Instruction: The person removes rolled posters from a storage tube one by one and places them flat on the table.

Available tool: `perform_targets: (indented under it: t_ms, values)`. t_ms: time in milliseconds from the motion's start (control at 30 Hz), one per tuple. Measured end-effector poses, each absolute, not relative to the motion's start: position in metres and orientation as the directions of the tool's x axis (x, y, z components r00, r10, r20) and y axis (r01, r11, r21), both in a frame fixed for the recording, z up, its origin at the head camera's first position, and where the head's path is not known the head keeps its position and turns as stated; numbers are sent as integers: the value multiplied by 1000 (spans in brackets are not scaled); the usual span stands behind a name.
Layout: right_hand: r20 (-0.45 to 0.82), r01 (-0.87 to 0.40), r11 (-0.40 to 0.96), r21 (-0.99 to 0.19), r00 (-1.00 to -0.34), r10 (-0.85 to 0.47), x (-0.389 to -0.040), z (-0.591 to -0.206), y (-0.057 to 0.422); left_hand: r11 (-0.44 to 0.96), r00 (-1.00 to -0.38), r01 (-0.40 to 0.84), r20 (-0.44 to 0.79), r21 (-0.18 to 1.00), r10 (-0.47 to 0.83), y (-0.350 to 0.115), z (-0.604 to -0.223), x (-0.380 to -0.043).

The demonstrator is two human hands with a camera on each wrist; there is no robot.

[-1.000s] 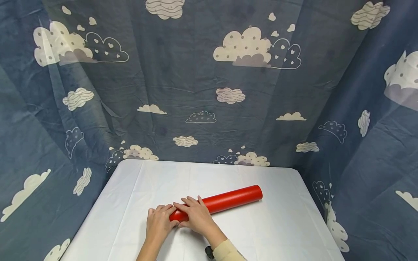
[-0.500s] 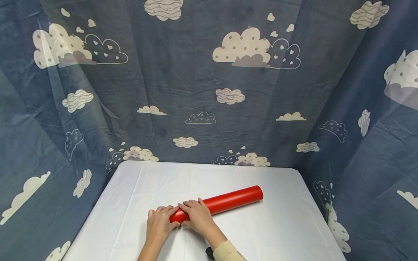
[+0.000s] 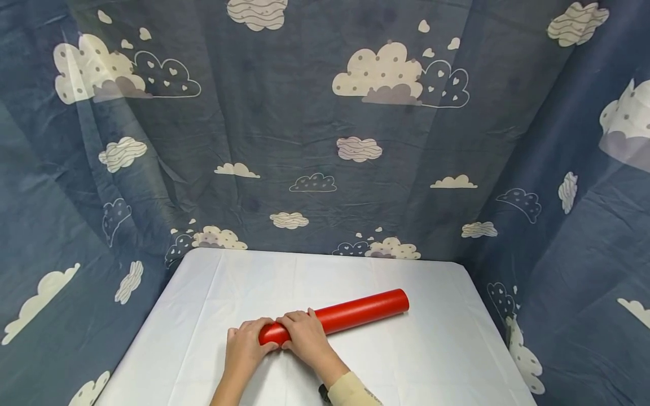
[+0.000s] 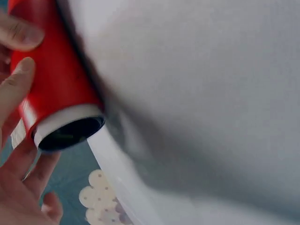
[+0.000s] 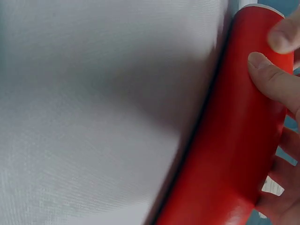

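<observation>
A long red tube [image 3: 363,311] lies slantwise on the white table, its far end pointing right. My left hand [image 3: 244,347] grips around its near left end, thumb on the near side and fingers over the far side. Just to the right, my right hand [image 3: 307,338] holds the tube the same way, close to the left one. In the left wrist view the tube [image 4: 56,70] shows a white rim and a dark hollow end. Both thumbs press on the tube [image 5: 225,122] in the right wrist view.
The white-covered table [image 3: 244,282] is bordered by a dark blue cloud-print curtain [image 3: 304,124] at the back and both sides. A small black object [image 3: 324,393] shows beside the right sleeve [image 3: 352,390].
My left hand has shifted slightly left along the tube, uncovering a bit more of its end. The right hand moved slightly right at first. The tube stays in about the same place.
</observation>
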State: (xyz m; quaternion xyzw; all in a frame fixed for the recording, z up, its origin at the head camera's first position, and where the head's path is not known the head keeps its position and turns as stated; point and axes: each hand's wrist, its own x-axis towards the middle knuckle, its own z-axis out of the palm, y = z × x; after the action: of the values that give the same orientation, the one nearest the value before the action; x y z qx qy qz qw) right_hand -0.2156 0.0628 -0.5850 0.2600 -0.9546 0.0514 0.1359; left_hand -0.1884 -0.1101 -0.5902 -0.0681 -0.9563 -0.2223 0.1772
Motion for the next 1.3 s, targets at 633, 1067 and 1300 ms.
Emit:
perform_targets:
  t_ms: [633,1067,1300]
  values:
    - [234,-502,865,-2,-841,-488,-221,-579,62,275,-987,-131,-101,952,-123,-137,-606,-180]
    - [224,-524,851,-3,-830,-511,-221,-584,63,272,-968,-220,-177,937,-176,-142,-614,-177]
    - [210,-544,839,-6,-821,-531,-223,-580,63,231,-963,-239,-199,943,-182,-144,-618,-176]
